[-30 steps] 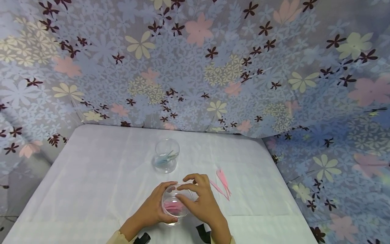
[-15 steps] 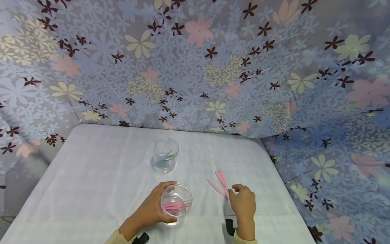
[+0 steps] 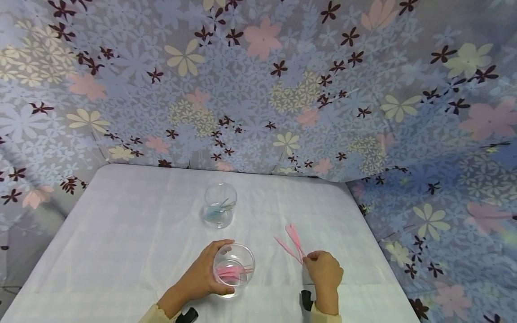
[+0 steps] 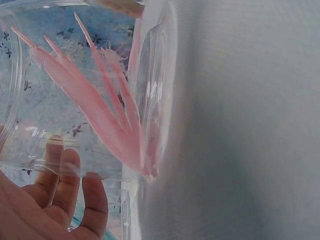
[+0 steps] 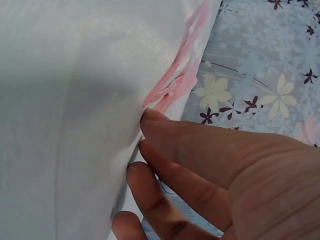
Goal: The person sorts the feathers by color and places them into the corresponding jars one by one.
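Observation:
My left hand [image 3: 206,273] grips a clear round plastic jar [image 3: 234,290] from its left side. Inside the jar lie several pink feathers [image 4: 95,107], seen through its wall in the left wrist view. My right hand [image 3: 324,271] is down on the table to the right, its thumb and forefinger pinching at the quill ends of some loose pink feathers [image 3: 294,236]. In the right wrist view, the thumb tip covers the end of these loose feathers [image 5: 182,60], so the exact contact is hidden.
A second clear jar [image 3: 221,190] with blue-green feathers [image 3: 218,209] inside stands farther back on the white-covered table [image 3: 133,233]. Flower-patterned cloth [image 3: 250,89] hangs behind and to the right of the table. A dark strap piece [image 3: 306,299] shows beside the right wrist.
My right hand has moved from above the held jar, rightward to the loose feathers, and its fingers have come down to their quill ends. The left hand and jar have stayed nearly still.

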### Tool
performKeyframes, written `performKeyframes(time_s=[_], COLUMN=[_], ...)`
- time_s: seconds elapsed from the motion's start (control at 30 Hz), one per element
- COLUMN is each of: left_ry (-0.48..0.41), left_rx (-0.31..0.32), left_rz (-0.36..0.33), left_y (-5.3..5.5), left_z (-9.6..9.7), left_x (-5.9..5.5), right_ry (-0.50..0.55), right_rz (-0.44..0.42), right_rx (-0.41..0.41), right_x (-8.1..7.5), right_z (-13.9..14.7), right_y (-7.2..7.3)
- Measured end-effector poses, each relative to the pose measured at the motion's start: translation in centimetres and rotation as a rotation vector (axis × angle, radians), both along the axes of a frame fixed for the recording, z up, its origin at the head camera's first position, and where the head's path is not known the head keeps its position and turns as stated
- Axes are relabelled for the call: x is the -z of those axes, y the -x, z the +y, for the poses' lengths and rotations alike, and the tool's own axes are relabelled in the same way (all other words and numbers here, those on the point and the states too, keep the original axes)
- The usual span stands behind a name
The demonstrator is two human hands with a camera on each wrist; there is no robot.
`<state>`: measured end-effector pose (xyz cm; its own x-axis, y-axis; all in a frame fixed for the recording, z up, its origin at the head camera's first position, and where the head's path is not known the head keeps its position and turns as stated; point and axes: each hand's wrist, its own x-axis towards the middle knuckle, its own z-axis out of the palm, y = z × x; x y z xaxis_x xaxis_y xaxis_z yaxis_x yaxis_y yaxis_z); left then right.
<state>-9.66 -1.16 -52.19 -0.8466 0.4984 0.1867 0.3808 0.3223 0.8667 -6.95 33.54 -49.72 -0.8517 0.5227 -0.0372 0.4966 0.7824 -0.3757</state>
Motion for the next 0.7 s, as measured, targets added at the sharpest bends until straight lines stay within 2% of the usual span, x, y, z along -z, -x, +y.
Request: performKeyframes(time_s=[0.27, 0.5, 0.7], left_ry=[0.010, 0.002, 0.000], left_rx=[0.003, -0.002, 0.005], left_rz=[0.027, 0.038, 0.043], left_y=[-0.1, -0.1, 0.1], left_z=[-0.1, -0.2, -0.1], left_x=[-0.2, -0.2, 0.0], right_ry=[0.002, 0.015, 0.013], right_rz=[-0.024, 0.074, 0.048], right_rx=[0.008, -0.004, -0.026], right_x=[0.2, 0.2, 0.0], right_z=[-0.2, -0.8, -1.0], right_y=[0.4, 0.8, 1.0])
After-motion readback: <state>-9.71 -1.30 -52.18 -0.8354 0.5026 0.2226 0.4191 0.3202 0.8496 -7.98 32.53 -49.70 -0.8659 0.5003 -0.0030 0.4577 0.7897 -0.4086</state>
